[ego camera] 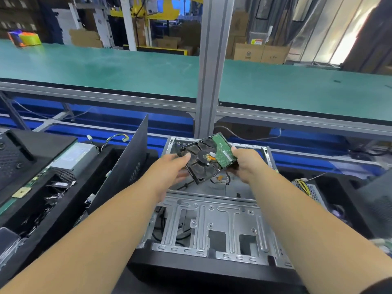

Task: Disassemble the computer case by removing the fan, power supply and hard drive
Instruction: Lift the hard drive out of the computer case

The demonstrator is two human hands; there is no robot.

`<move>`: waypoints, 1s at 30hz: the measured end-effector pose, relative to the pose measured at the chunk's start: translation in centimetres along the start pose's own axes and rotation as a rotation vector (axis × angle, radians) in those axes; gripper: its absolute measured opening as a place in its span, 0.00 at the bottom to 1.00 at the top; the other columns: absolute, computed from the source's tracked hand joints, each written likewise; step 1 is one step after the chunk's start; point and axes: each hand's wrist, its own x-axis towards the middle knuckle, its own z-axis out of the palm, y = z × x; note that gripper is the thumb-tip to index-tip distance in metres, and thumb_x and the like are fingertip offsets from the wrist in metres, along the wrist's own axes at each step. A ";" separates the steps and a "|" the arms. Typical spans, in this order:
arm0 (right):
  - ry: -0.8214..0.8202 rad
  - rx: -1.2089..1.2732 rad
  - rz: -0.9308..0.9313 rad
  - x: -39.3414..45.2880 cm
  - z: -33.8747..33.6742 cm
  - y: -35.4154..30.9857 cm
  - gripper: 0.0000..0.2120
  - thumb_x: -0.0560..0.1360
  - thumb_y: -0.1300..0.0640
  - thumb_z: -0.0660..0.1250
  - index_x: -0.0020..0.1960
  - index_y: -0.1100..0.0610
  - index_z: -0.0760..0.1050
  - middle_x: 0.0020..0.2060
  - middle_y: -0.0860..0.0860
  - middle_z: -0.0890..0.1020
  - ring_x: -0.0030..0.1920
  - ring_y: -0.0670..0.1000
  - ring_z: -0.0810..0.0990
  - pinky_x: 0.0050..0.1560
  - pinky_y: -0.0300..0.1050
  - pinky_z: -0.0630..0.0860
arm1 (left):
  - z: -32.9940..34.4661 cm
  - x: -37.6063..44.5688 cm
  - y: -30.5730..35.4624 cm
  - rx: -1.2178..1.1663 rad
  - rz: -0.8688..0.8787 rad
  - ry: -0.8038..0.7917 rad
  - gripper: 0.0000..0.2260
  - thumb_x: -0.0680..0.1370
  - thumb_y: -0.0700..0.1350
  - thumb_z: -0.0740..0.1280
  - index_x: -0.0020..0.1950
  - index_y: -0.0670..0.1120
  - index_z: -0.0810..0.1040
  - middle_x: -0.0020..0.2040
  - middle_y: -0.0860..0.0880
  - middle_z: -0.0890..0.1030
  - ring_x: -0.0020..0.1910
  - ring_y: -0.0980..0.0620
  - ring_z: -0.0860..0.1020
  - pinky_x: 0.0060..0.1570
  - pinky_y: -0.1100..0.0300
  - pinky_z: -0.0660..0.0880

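Head view shows the hard drive [206, 158] lifted free above the case [212, 225], left hand [174, 166] and right hand [246, 164] gripping its ends; a power supply [74, 158] lies at nine o'clock, fan unseen.

A hard drive [206, 158] is held tilted above the open case [212, 225], circuit board side up. It is gripped at its left end by the left hand [172, 166] and at its right end by the right hand [247, 164]. A power supply [74, 159] is seen left of the case, a black panel [125, 168] standing between them.
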 end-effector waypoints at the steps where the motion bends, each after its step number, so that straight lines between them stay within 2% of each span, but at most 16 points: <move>1: -0.007 0.019 0.000 -0.7 -0.5 -0.1 0.07 0.82 0.57 0.64 0.50 0.61 0.76 0.43 0.56 0.83 0.39 0.54 0.83 0.27 0.44 0.79 | 0.8 0.0 0.2 -0.109 -0.032 -0.044 0.13 0.79 0.53 0.67 0.60 0.48 0.76 0.50 0.51 0.85 0.47 0.52 0.84 0.47 0.58 0.78; 3: -0.023 0.052 0.008 -2.0 -1.7 -0.2 0.07 0.82 0.57 0.64 0.51 0.61 0.76 0.44 0.56 0.84 0.40 0.53 0.84 0.33 0.47 0.81 | 2.3 0.0 0.5 -0.162 -0.036 -0.056 0.11 0.79 0.48 0.68 0.58 0.45 0.76 0.48 0.47 0.86 0.46 0.49 0.85 0.47 0.54 0.81; 6: -0.065 0.102 -0.012 -4.0 -4.3 -0.8 0.06 0.82 0.59 0.63 0.50 0.60 0.76 0.37 0.54 0.86 0.36 0.52 0.85 0.35 0.47 0.82 | 4.0 -0.4 0.8 -0.181 0.042 -0.047 0.08 0.78 0.43 0.68 0.56 0.43 0.77 0.45 0.47 0.86 0.41 0.51 0.85 0.35 0.59 0.80; 7: -0.076 0.103 -0.029 -4.7 -5.4 -1.1 0.06 0.82 0.59 0.63 0.51 0.60 0.76 0.39 0.54 0.85 0.37 0.52 0.85 0.35 0.46 0.81 | 4.7 -0.5 1.0 -0.202 0.055 -0.055 0.08 0.78 0.42 0.68 0.56 0.43 0.77 0.45 0.46 0.86 0.40 0.51 0.85 0.34 0.60 0.79; 8: -0.084 0.083 -0.046 -5.4 -6.7 -1.3 0.06 0.82 0.58 0.63 0.52 0.59 0.77 0.42 0.55 0.85 0.38 0.52 0.84 0.36 0.45 0.81 | 5.4 -0.7 1.1 -0.214 0.060 -0.066 0.08 0.77 0.42 0.68 0.55 0.43 0.78 0.46 0.45 0.86 0.41 0.50 0.85 0.35 0.59 0.79; 11: -0.138 0.020 -0.068 -7.6 -11.2 -2.2 0.14 0.81 0.50 0.62 0.60 0.59 0.76 0.49 0.56 0.81 0.40 0.53 0.81 0.39 0.44 0.78 | 8.1 -1.3 1.3 -0.234 0.070 -0.126 0.10 0.77 0.42 0.68 0.57 0.42 0.78 0.49 0.43 0.85 0.46 0.46 0.84 0.50 0.50 0.80; 12: -0.160 0.016 -0.058 -8.3 -12.7 -2.5 0.18 0.81 0.47 0.62 0.61 0.59 0.75 0.49 0.56 0.81 0.40 0.53 0.80 0.42 0.45 0.78 | 9.2 -1.6 1.3 -0.240 0.066 -0.151 0.09 0.77 0.41 0.68 0.56 0.42 0.78 0.49 0.43 0.85 0.45 0.47 0.84 0.51 0.50 0.79; 14: -0.176 0.019 -0.031 -9.4 -15.7 -2.8 0.21 0.80 0.44 0.61 0.62 0.60 0.76 0.48 0.56 0.81 0.41 0.52 0.80 0.45 0.46 0.77 | 11.5 -2.2 1.2 -0.247 0.045 -0.212 0.06 0.77 0.40 0.68 0.53 0.43 0.78 0.46 0.44 0.86 0.40 0.49 0.84 0.45 0.55 0.80; 17: -0.128 0.038 -0.025 -10.8 -19.7 -2.7 0.15 0.81 0.50 0.62 0.61 0.59 0.76 0.48 0.54 0.82 0.41 0.51 0.82 0.38 0.42 0.79 | 15.4 -3.1 0.9 -0.228 -0.010 -0.314 0.02 0.77 0.40 0.68 0.48 0.45 0.77 0.40 0.45 0.85 0.36 0.52 0.83 0.35 0.61 0.78; 20: 0.042 0.029 -0.048 -11.5 -23.5 -2.0 0.08 0.79 0.59 0.65 0.56 0.61 0.77 0.46 0.55 0.82 0.36 0.50 0.83 0.30 0.39 0.77 | 19.4 -4.0 0.5 -0.192 -0.066 -0.391 0.05 0.78 0.41 0.67 0.52 0.44 0.77 0.40 0.46 0.85 0.36 0.54 0.83 0.32 0.62 0.78; 22: 0.112 0.038 -0.087 -11.9 -26.0 -1.7 0.04 0.78 0.61 0.66 0.51 0.61 0.77 0.39 0.54 0.83 0.31 0.49 0.82 0.26 0.39 0.76 | 22.0 -4.4 0.3 -0.196 -0.129 -0.411 0.11 0.79 0.42 0.66 0.59 0.40 0.78 0.45 0.44 0.85 0.39 0.51 0.83 0.39 0.59 0.81; 24: 0.180 0.013 -0.153 -12.3 -28.4 -1.4 0.02 0.78 0.63 0.67 0.49 0.60 0.78 0.37 0.55 0.82 0.31 0.51 0.82 0.30 0.44 0.79 | 24.1 -4.6 0.0 -0.191 -0.181 -0.410 0.15 0.80 0.43 0.64 0.65 0.38 0.75 0.54 0.41 0.82 0.46 0.49 0.81 0.49 0.57 0.78; 25: 0.233 -0.022 -0.190 -12.3 -29.6 -1.1 0.02 0.77 0.63 0.67 0.49 0.60 0.78 0.38 0.56 0.82 0.35 0.53 0.82 0.37 0.49 0.81 | 25.0 -4.5 -0.1 -0.169 -0.180 -0.401 0.17 0.81 0.44 0.64 0.67 0.38 0.72 0.58 0.40 0.80 0.50 0.48 0.81 0.53 0.58 0.77; 27: 0.351 -0.158 -0.239 -12.3 -31.5 -0.4 0.06 0.76 0.62 0.69 0.54 0.60 0.79 0.43 0.56 0.82 0.43 0.56 0.81 0.50 0.56 0.79 | 26.3 -4.3 -0.5 -0.085 -0.119 -0.371 0.20 0.80 0.44 0.65 0.70 0.39 0.68 0.64 0.39 0.77 0.59 0.46 0.78 0.62 0.56 0.73; 30: 0.434 -0.489 -0.218 -11.9 -33.5 1.0 0.12 0.76 0.56 0.71 0.58 0.56 0.75 0.52 0.54 0.80 0.52 0.56 0.79 0.58 0.58 0.76 | 27.6 -4.4 -1.1 0.105 0.016 -0.373 0.21 0.80 0.44 0.66 0.71 0.43 0.68 0.64 0.42 0.76 0.63 0.47 0.76 0.69 0.51 0.68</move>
